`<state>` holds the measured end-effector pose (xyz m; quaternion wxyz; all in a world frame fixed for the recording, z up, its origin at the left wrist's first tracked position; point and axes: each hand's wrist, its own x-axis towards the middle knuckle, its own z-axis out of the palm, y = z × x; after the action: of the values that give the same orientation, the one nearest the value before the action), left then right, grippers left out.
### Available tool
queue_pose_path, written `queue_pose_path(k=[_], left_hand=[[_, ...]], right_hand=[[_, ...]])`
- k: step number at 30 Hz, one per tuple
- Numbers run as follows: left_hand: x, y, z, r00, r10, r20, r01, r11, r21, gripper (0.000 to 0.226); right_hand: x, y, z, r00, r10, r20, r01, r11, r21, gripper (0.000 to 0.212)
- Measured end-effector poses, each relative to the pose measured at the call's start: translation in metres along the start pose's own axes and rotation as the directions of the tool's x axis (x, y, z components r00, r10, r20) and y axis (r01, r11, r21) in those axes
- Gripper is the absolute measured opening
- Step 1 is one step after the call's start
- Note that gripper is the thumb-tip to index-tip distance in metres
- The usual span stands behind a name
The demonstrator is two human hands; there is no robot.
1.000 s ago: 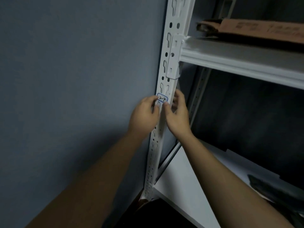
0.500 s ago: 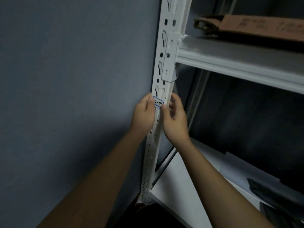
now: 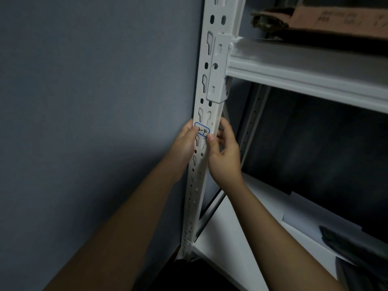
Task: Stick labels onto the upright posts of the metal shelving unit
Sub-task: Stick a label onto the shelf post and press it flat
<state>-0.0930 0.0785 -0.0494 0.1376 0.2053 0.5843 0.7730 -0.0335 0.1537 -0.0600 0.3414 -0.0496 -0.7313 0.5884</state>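
**Label "2-4" pressed onto the front post, both thumbs working its ends**

Nearest the camera, two bare forearms rise from the bottom of the view and meet at the white upright post [image 3: 206,114], one on each side of it. The left hand [image 3: 183,144] wraps the post's wall-side edge, its thumb lying over the left end of the label [image 3: 202,129]; the right hand [image 3: 225,154] curls round the shelf-side edge, its thumb tip at the label's lower right corner. Both hands are thus closed narrowly about the post and pinching the label against it. That grip looks purposeful: fingers behind the metal give the thumbs something to squeeze against, so the sticker can bed flat over the keyhole slots.

The label, blue-bordered with handwritten "2-4", sits on the post's front face, just below the bracket [image 3: 217,68] where the upper shelf beam [image 3: 304,78] hooks in. It lies slightly tilted, right end lower.

Beyond the hands, the lower shelf [image 3: 228,234] carries pale sheets and a dark object; a cardboard box [image 3: 327,19] lies on the upper level. The grey wall [image 3: 84,101] runs behind.

Against the frame half a second before, the label stands at the same place on the post, but more of its writing is uncovered: the thumbs have spread apart toward its ends, which I judge to be a smoothing stroke.
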Motion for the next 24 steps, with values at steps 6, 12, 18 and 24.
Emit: queue_pose_path(k=[6, 12, 18, 24], left_hand=[[0.003, -0.005, -0.003, 0.999, 0.021, 0.030, -0.021, 1.000, 0.021, 0.041], [0.002, -0.005, -0.004, 0.999, 0.019, 0.045, -0.019, 1.000, 0.003, 0.039], [0.004, -0.006, -0.007, 0.998, 0.023, 0.065, -0.022, 1.000, -0.005, 0.037], [0.006, -0.009, -0.010, 0.996, 0.044, 0.077, -0.046, 0.998, 0.034, 0.036]], right_hand=[[0.000, -0.001, -0.001, 1.000, -0.004, -0.004, 0.004, 1.000, -0.010, 0.043], [-0.001, -0.007, 0.002, 0.999, 0.043, -0.005, -0.043, 0.998, 0.038, 0.034], [0.001, -0.014, 0.016, 0.992, 0.112, -0.062, -0.108, 0.992, 0.066, 0.021], [0.002, -0.016, 0.026, 0.991, 0.099, -0.095, -0.100, 0.995, -0.008, 0.029]])
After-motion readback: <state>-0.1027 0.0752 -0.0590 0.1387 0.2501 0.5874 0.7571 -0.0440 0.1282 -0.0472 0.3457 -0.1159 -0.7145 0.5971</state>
